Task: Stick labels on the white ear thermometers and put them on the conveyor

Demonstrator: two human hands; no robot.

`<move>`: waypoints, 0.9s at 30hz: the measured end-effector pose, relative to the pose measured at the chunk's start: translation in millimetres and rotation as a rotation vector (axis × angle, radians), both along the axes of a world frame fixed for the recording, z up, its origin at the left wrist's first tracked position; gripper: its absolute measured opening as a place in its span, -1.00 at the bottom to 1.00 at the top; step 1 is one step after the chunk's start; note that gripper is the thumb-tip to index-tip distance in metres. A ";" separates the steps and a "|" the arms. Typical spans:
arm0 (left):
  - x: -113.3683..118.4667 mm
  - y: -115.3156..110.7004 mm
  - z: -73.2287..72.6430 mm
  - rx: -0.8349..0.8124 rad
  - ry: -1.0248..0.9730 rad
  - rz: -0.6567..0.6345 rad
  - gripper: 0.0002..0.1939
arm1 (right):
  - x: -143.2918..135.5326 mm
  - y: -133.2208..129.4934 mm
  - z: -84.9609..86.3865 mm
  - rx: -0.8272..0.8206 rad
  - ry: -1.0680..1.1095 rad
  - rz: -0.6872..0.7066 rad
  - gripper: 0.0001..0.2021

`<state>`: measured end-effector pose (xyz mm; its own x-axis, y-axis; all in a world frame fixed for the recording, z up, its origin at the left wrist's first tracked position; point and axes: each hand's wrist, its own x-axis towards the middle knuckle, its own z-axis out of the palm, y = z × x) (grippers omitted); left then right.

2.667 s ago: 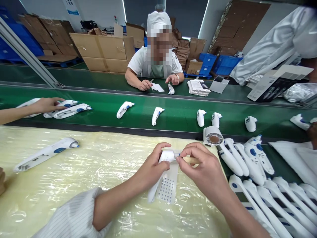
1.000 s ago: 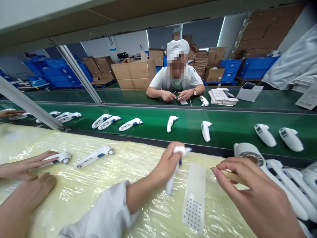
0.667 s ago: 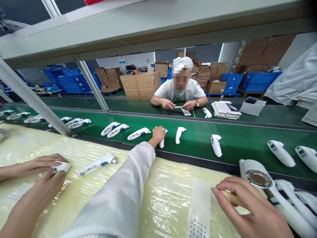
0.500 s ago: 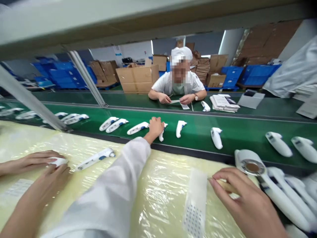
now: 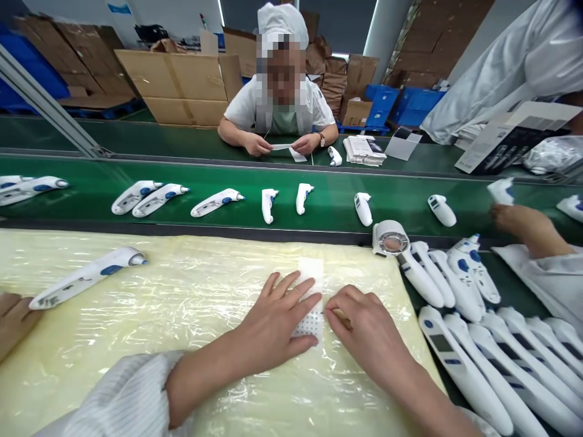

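Observation:
My left hand (image 5: pixel 282 318) lies flat with its fingers spread over a white sticker sheet (image 5: pixel 311 268) printed with rows of small blue-grey dots. Just to the right, my right hand (image 5: pixel 367 331) pinches a thin pointed tool; its dark tip shows by the sheet's right edge, and the rest is mostly hidden in the fingers. Both hands are over a padded yellowish mat (image 5: pixel 191 315) wrapped in shiny plastic film. A white thermometer-like device (image 5: pixel 88 279) with a blue button and blue tip rests on the mat to the left.
Along the green conveyor belt (image 5: pixel 319 227) lie several similar white devices. More devices (image 5: pixel 473 364) line up on the right, beside a round magnifier (image 5: pixel 390 238). Another person's hand (image 5: pixel 528 227) reaches in there; a hand (image 5: pixel 16 321) shows at far left. A co-worker (image 5: pixel 282 103) sits opposite.
My left hand has come back from a device on the belt to the sticker sheet. My right hand has moved left to the sheet's edge. The view has shifted.

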<state>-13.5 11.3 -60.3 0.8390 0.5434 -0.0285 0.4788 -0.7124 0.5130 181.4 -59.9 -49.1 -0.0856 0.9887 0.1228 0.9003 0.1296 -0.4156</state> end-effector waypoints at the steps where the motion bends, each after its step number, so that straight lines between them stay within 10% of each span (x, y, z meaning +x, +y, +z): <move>1: 0.7 0.5 0.5 0.009 0.010 0.010 -0.37 | -0.4 0.4 -0.6 -0.003 0.000 -0.002 -0.82; 18: 1.0 -4.9 -3.4 0.240 0.100 -0.014 -0.35 | -3.6 5.1 -11.7 0.024 0.050 -0.068 -0.88; 27: 1.0 -11.8 21.0 0.049 0.101 0.029 -0.32 | 5.0 -3.7 -17.1 0.130 0.305 -0.067 -0.74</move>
<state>-12.5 -0.5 -39.3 0.8168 0.5706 -0.0853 0.5476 -0.7202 0.4260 186.3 -63.6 -66.2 0.0388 0.9653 0.2583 0.7453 0.1442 -0.6509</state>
